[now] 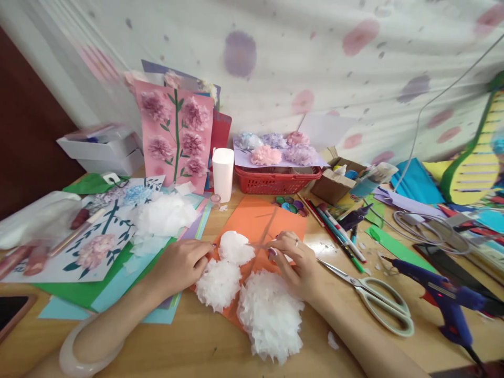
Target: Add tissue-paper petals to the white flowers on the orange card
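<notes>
An orange paper sheet with a dark stem line down it lies on the table. On its left part sit a small white tissue paper flower and a fuller one. The largest white pompom flower rests at the near edge. My left hand is beside the two left flowers, fingers curled; whatever it pinches is hidden. Over the right half of the sheet my right hand bends its fingers down on a bit of white tissue paper, mostly covered by the hand.
Right of the sheet lie scissors, pens and a blue glue gun. Behind stand a red basket, a white container and a pink flower card. Green paper and white tissue are left.
</notes>
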`<state>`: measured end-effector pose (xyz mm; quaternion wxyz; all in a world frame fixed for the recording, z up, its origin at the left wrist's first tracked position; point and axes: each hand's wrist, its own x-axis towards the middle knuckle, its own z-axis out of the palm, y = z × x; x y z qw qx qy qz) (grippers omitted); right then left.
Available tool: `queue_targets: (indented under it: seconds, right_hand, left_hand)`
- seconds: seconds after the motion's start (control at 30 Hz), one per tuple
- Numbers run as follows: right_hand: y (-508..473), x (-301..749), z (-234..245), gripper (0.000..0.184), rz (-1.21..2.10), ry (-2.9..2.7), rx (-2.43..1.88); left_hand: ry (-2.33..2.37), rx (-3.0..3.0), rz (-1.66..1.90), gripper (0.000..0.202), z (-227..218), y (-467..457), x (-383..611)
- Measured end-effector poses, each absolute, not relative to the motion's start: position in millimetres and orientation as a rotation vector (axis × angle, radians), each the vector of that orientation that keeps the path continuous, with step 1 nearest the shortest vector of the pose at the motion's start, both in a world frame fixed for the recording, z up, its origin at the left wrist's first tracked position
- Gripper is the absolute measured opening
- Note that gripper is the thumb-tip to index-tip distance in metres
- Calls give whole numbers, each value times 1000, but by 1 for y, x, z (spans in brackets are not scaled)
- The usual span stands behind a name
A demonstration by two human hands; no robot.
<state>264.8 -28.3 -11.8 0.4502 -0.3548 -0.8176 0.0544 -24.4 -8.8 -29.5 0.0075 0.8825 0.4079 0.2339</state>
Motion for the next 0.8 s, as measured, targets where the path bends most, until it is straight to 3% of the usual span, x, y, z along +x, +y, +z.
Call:
queue_targets:
  seconds: [0.23,0.37,0.53,0.8]
  right_hand:
    - [-22,285,4,21,109,-1941,-1029]
    - [-27,299,14,18,101,-1961,-1142]
    - [-45,311,9,16,104,-2035,-1238]
    - [-80,325,3,14,199,-2082,-1359]
  left_hand:
    - [1486,2673,694,24,-2,-29,-12]
    - [1525,2469,509,48,9,-56,-4]
    - [1405,2333,318,37,-1,-74,0]
    - [1266,2427,308,48,0,-73,0]
